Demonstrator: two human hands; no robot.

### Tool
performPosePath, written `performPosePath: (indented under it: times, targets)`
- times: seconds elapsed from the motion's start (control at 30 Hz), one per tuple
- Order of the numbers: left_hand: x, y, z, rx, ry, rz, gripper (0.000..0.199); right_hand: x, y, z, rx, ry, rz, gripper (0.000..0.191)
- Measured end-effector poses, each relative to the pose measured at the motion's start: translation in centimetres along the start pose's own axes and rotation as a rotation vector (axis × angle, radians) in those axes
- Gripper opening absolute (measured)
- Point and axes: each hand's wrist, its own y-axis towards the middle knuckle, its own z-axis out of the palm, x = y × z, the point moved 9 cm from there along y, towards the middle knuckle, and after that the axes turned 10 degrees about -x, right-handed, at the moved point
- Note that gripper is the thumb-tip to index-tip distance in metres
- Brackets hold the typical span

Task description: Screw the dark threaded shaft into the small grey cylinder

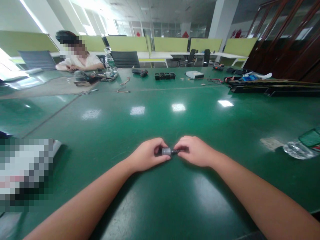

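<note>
A small grey cylinder (166, 151) with a dark ridged shaft (175, 151) lies level between my hands, just above or on the green table (160, 120); I cannot tell which. My left hand (149, 154) is closed, thumb and fingers pinching the cylinder from the left. From the right, my right hand (195, 150) pinches the far end of the ridged shaft, and its fingertips hide that end. The exact kind of part is too small to make out.
At far left sits another person (81, 60) behind cluttered parts. Along the table's back lie a drill-like tool (140, 72), black blocks (165, 76), a white box (194, 74) and long dark bars (275, 87). A clear bottle (300, 150) lies at right, a blurred box (25, 170) at left.
</note>
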Motion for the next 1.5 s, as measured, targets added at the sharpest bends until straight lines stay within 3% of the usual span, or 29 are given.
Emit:
performPosePath:
  times: [1.5]
  targets:
    - [0.1,-0.1,0.1,0.002,-0.001,0.001,0.028,-1.0,-0.2,-0.9,0.029,-0.079,0.049,0.008]
